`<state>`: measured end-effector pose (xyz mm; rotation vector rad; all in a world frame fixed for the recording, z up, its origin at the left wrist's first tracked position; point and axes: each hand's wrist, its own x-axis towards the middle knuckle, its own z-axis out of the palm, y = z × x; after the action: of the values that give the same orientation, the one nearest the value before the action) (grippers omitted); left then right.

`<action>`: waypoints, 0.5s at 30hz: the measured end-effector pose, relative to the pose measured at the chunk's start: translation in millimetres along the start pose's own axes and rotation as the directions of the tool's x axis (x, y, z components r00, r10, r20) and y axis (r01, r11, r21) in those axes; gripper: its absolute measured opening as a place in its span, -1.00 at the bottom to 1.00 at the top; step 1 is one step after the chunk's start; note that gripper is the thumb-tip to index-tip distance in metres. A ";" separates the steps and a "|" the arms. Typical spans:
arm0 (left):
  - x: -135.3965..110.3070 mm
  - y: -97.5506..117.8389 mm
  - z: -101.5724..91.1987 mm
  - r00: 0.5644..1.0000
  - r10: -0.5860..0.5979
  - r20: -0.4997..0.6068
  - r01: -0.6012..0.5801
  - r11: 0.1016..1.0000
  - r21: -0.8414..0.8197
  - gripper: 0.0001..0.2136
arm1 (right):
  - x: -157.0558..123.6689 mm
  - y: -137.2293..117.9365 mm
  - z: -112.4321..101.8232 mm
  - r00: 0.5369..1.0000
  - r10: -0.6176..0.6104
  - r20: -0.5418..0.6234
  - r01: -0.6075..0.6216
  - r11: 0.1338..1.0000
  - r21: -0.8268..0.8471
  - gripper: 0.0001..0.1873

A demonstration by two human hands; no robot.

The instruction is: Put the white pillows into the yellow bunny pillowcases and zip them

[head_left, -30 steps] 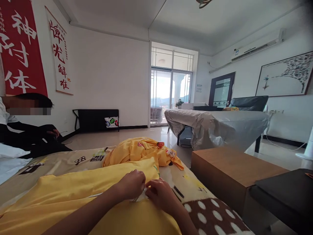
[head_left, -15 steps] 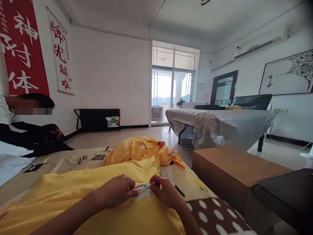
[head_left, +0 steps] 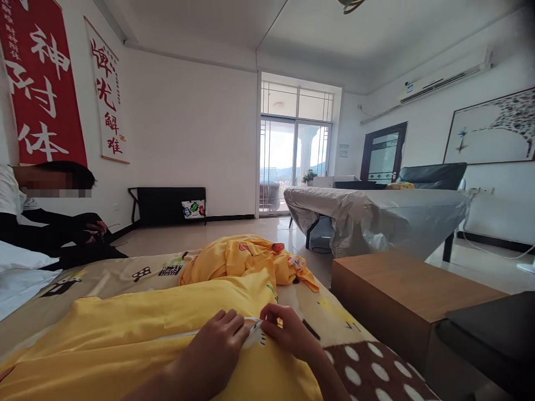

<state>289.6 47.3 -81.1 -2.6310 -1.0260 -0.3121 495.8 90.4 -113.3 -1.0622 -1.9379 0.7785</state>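
A yellow pillowcase (head_left: 125, 328) with a pillow inside lies across a patterned blanket (head_left: 359, 367) in front of me. My left hand (head_left: 219, 348) rests on top of it, fingers bent and pressing the fabric near a white edge. My right hand (head_left: 288, 334) pinches that white edge (head_left: 254, 328) at the opening between thumb and fingers. The two hands almost touch. A crumpled yellow printed cloth (head_left: 251, 259) lies just beyond them on the blanket.
A wooden box table (head_left: 401, 295) stands to the right, with a dark seat (head_left: 493, 334) beyond it. A grey-covered table (head_left: 376, 217) is further back. Another person (head_left: 50, 223) in dark clothes sits at the left by white bedding (head_left: 20, 267).
My left hand has slid back and to the right along the pillowcase. My right hand has stayed at the white edge. The view has shifted slightly.
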 end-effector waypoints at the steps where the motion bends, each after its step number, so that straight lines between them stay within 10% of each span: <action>1: 1.2 2.8 -0.1 1.000 -0.010 0.016 0.011 0.998 -0.068 -0.81 | -0.1 -0.1 -0.1 1.000 0.000 0.004 0.000 1.000 0.007 -0.93; 6: 10.4 10.5 -3.4 0.992 -0.120 0.031 0.124 0.973 -0.193 -0.81 | -0.8 -2.5 -0.3 1.000 -0.018 0.005 0.018 0.999 -0.029 -0.91; 15: 26.7 -3.3 3.7 0.994 -0.082 0.076 0.068 0.983 0.172 -0.90 | -0.4 -1.9 0.6 1.000 -0.023 0.010 0.023 1.000 -0.001 -0.92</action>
<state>307.0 67.5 -75.7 -2.4750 -1.1281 -0.1260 494.6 89.1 -112.2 -1.0362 -1.9564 0.7716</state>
